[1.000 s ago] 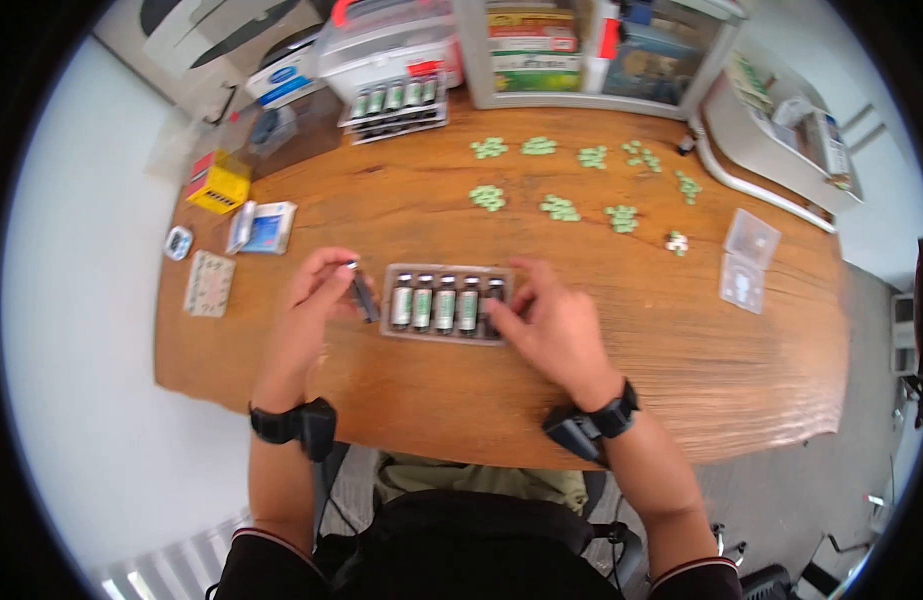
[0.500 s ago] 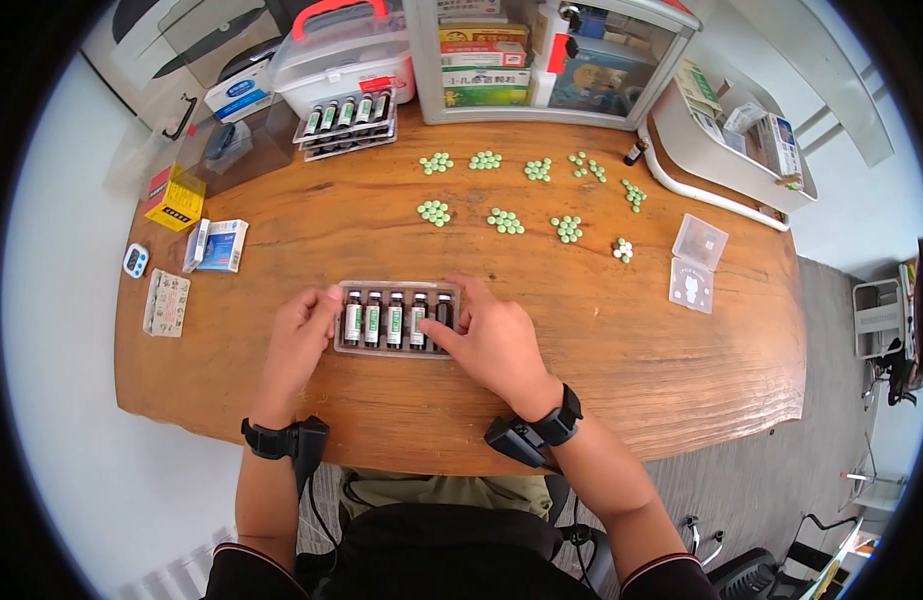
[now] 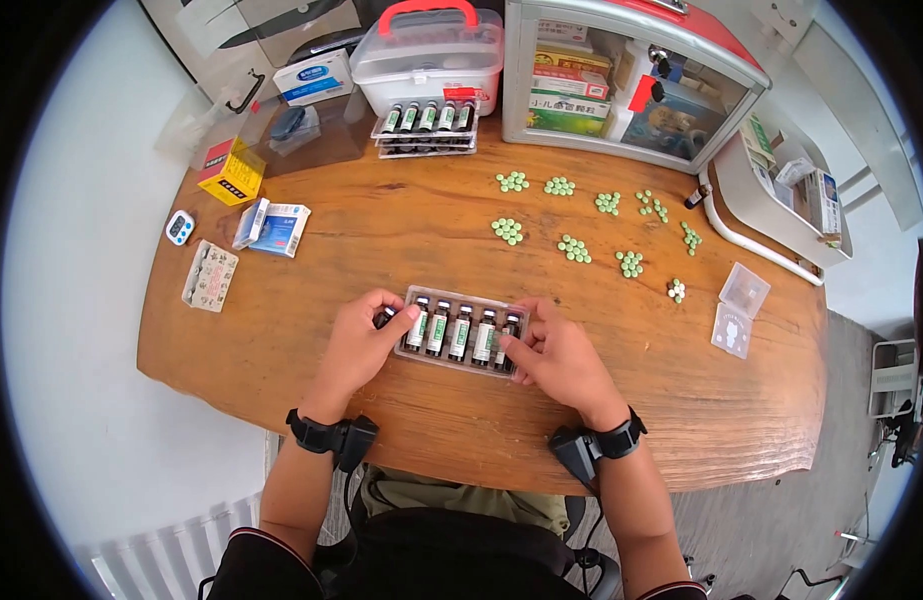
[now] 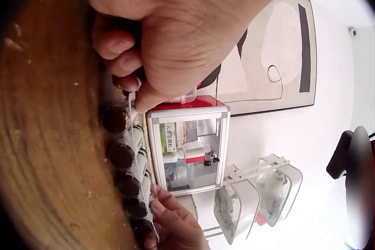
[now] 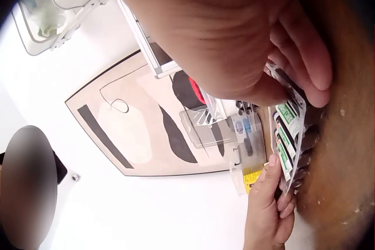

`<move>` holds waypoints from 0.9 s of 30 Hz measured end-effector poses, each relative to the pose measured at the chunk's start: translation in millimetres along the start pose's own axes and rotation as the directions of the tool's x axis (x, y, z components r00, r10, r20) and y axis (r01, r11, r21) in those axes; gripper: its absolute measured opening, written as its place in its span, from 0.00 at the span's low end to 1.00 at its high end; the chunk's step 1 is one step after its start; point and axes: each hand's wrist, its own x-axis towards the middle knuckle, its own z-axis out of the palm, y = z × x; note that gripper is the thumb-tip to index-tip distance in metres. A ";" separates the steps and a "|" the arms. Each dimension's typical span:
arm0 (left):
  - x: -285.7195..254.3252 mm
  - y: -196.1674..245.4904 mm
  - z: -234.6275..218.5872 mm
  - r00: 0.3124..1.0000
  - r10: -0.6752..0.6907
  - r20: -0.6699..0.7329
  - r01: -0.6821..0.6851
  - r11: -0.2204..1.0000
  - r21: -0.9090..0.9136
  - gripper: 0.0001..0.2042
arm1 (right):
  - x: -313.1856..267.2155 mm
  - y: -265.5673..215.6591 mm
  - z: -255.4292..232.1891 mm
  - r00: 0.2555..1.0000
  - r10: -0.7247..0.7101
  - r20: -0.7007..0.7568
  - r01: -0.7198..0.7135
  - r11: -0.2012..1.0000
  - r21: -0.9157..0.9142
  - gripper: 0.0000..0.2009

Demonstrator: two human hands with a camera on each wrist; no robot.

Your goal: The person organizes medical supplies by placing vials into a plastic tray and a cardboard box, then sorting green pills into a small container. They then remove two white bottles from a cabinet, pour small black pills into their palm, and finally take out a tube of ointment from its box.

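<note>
A clear plastic tray [image 3: 464, 371] holds a row of several dark glass vials [image 3: 461, 333] with white and green labels. My left hand [image 3: 359, 343] grips its left end, the thumb on the rim by the first vial. Another dark vial [image 3: 384, 317] shows partly in the curled left fingers, mostly hidden. At the other end my right hand [image 3: 571, 365] holds the tray, its thumb over the rightmost vial and fingers behind the edge. In the left wrist view the dark vial bottoms [image 4: 121, 157] face the camera, close over the table.
Small piles of green tablets [image 3: 573, 248] lie behind the tray, one pile [image 3: 676, 290] with white ones. An open clear case [image 3: 738, 310] is at right. More vial trays [image 3: 427, 130] are stacked before a lidded box [image 3: 428, 60]. Medicine boxes [image 3: 279, 230] lie at left; a cabinet [image 3: 631, 90] stands behind.
My left hand, earlier holding a dark vial beside the tray, has come onto the tray's left end. The tray now sits slightly turned; my right hand stays at its right end.
</note>
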 end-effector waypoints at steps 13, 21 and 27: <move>0.2 -8.4 0.9 1.000 -0.003 -0.025 0.002 1.000 -0.025 0.12 | 2.6 0.9 3.1 1.000 0.020 -0.004 -0.020 0.999 -0.039 0.25; -0.4 -8.3 0.5 1.000 0.002 -0.023 -0.003 0.999 -0.043 0.12 | 2.7 -3.1 -1.7 0.993 0.094 0.069 -0.100 0.991 0.087 0.24; -5.7 -8.6 -7.6 0.999 -0.040 -0.025 0.029 0.937 -0.349 0.11 | 1.5 -5.1 0.4 0.993 0.107 0.048 -0.111 0.989 0.097 0.21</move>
